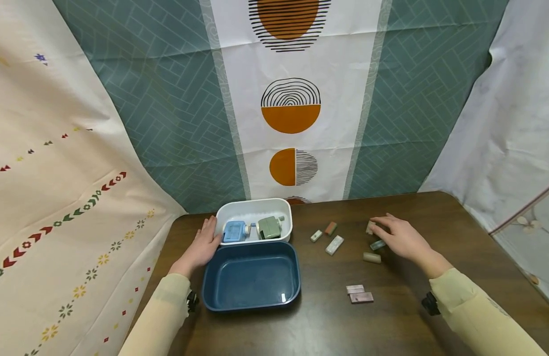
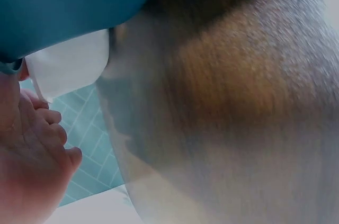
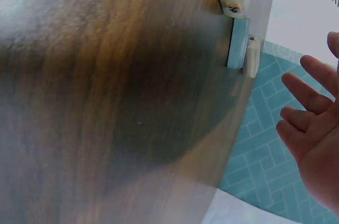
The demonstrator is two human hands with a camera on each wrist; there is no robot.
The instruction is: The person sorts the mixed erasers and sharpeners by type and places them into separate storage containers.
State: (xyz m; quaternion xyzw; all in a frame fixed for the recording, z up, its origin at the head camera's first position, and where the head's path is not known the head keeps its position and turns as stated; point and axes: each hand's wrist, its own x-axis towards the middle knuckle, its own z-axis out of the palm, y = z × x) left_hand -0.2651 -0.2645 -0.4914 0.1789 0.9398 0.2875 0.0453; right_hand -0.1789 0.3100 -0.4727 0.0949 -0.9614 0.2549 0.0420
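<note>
My left hand (image 1: 202, 247) lies along the left side of a white bin (image 1: 255, 203), its fingers straight and near or against the wall. The bin holds a light blue bottle (image 1: 233, 231) and a green bottle (image 1: 269, 228), both lying down. Over the right part of the table, my right hand (image 1: 403, 240) hovers with loosely bent fingers and nothing visibly held. Below and beside its fingertips are a small beige block (image 1: 369, 227), a grey-blue block (image 1: 377, 244) and a tan block (image 1: 372, 257). The right wrist view shows these fingers (image 3: 304, 91) spread, apart from the blocks.
A dark blue bin (image 1: 252, 282) stands in front of the white one. Mid-table lie a pale green block (image 1: 316, 236), an orange-brown block (image 1: 331, 228) and a white block (image 1: 334, 244). Two pinkish pieces (image 1: 361, 297) lie nearer. Patterned cloth (image 1: 292, 148) hangs behind the table.
</note>
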